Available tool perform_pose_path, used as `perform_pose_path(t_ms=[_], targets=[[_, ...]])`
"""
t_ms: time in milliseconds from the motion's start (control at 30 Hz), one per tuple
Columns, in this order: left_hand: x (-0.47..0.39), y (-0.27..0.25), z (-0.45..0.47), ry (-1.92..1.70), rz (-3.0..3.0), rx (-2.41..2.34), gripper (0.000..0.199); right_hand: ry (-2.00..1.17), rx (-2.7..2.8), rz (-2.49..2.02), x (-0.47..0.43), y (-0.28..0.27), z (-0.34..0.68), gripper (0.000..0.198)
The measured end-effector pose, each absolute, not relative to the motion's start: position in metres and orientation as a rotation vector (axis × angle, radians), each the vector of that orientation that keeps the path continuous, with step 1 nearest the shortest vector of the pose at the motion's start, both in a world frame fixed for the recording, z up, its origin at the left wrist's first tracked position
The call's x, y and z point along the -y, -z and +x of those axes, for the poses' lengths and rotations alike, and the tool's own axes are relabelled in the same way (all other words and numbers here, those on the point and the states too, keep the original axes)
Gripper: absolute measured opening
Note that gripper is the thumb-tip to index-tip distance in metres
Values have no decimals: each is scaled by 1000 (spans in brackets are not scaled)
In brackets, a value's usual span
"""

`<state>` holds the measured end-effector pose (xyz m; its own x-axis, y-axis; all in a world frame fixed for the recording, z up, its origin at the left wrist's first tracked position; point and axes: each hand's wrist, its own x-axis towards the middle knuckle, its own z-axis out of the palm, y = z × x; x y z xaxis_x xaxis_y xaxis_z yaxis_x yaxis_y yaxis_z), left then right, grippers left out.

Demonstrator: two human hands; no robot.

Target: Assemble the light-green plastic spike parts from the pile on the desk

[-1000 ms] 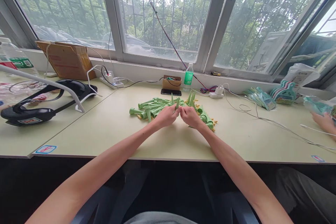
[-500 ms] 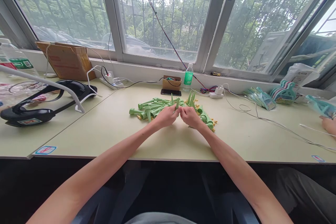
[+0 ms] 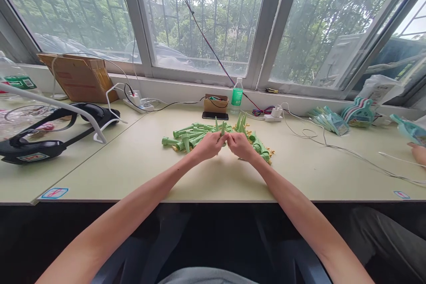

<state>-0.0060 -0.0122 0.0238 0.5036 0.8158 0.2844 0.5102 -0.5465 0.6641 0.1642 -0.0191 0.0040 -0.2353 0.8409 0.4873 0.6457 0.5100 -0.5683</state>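
Near the middle of the table, my left hand (image 3: pixel 210 144) is closed around a green plastic watering spike (image 3: pixel 222 129), its tapered tip pointing up and away. My right hand (image 3: pixel 240 145) meets it, thumb and fingers pinched together at the left fingertips. Whatever sits between the right fingers is hidden. Green watering spikes (image 3: pixel 182 133) with wide collars lie in a loose pile behind and left of my hands. More green spikes (image 3: pixel 260 147) lie to the right, with small yellow pieces (image 3: pixel 271 155) scattered among them.
Behind the pile are a phone (image 3: pixel 215 116), a small cardboard box (image 3: pixel 216 104) and a water bottle (image 3: pixel 237 96). A black headset (image 3: pixel 60 133) lies left. White cables (image 3: pixel 346 155) cross the right side, near packaged teal items (image 3: pixel 333 122) and another person's hand (image 3: pixel 417 153).
The view has shifted slightly. Both hands stay together at the same place by the pile, with little visible change in their grip.
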Motion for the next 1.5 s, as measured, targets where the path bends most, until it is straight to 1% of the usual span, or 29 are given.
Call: perform_pose_path(t_ms=[167,300,567,800,1033,1167,1500], targets=[[12,-21,-5,-929,2343,-1041,36,-307,1922,-1224,17,-3,163,46],[9,-16,-5,-1005,2385,-1004,36,-390,1887,-1226,18,-3,162,47],[6,-14,-4,-1116,2450,-961,29,-780,1717,-1117,17,1,160,52],[6,-13,-1,-1262,2493,-948,32,-1074,1538,-977,21,-5,156,61],[3,-9,1,-1397,2417,-946,34,-1101,1475,-955,20,-6,152,60],[2,-9,2,-1404,2331,-959,35,-1097,1477,-946,17,-2,153,58],[3,-11,4,-1351,2110,-980,43,-1057,1490,-919,15,0,153,61]])
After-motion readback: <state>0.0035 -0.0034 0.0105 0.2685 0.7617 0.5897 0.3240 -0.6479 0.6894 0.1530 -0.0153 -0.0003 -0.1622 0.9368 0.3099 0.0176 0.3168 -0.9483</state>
